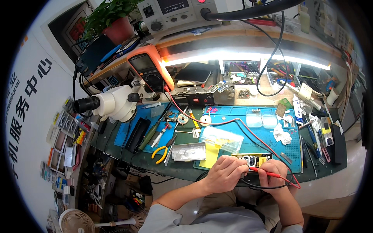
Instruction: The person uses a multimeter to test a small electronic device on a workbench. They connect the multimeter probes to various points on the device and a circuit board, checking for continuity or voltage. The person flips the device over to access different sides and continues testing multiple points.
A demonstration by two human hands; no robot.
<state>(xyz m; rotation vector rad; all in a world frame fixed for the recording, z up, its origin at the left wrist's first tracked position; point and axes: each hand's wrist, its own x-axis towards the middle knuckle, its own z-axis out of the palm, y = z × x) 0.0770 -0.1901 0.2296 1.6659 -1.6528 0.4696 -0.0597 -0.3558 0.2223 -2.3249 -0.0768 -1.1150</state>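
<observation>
A small open circuit board (265,159) with yellow, black and pale parts lies at the near edge of the blue mat, between my hands. My right hand (275,174) is closed round a red test probe (271,174), its tip pointing left at the board's near side. Closed beside the board's left end, my left hand (228,174) pinches what seems to be the black test probe; its body is mostly hidden by the fingers, and a black lead runs from there under my right hand. The red lead (219,123) leads back to an orange multimeter (150,69), propped up at the back left.
A microscope (112,101) stands at the left. Yellow-handled pliers (159,154), a silvery flat packet (189,152), a yellow note (210,156) and a clear plastic box (222,139) lie left of the board. Crumpled tissue (281,134) and several tweezers lie right. A lit shelf runs behind.
</observation>
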